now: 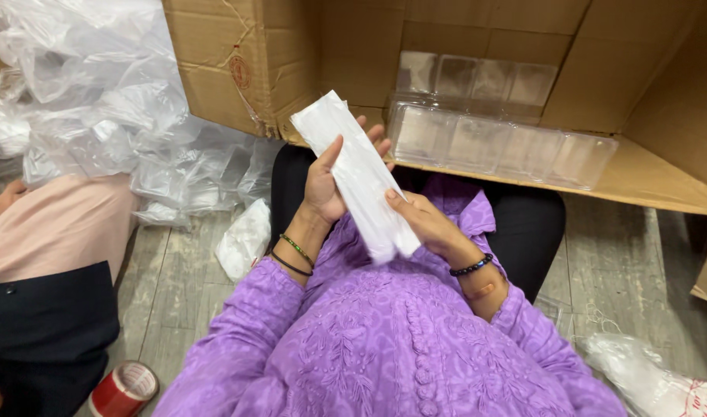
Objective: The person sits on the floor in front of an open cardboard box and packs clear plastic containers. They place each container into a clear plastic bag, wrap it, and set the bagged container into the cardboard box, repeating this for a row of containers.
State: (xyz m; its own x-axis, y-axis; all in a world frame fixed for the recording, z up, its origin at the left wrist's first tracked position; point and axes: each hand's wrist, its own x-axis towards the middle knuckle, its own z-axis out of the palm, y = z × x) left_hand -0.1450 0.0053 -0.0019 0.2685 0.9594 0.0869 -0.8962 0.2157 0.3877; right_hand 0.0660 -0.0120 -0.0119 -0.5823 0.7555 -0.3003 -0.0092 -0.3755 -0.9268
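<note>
A long white flat packet [359, 174] in clear wrap is held slanted over my lap. My left hand [328, 181] grips its left side, thumb on top and fingers curled behind. My right hand [423, 220] holds the lower right edge, thumb pressed on the packet's face. Both wrists wear bead bracelets, and my sleeves are purple.
A large open cardboard box [647, 174] lies on its side ahead, holding rows of clear plastic cases [500, 143]. A heap of clear plastic bags [99, 93] fills the upper left. Another person in pink and black [52, 255] sits at left. A red tape roll [124, 390] rests on the floor.
</note>
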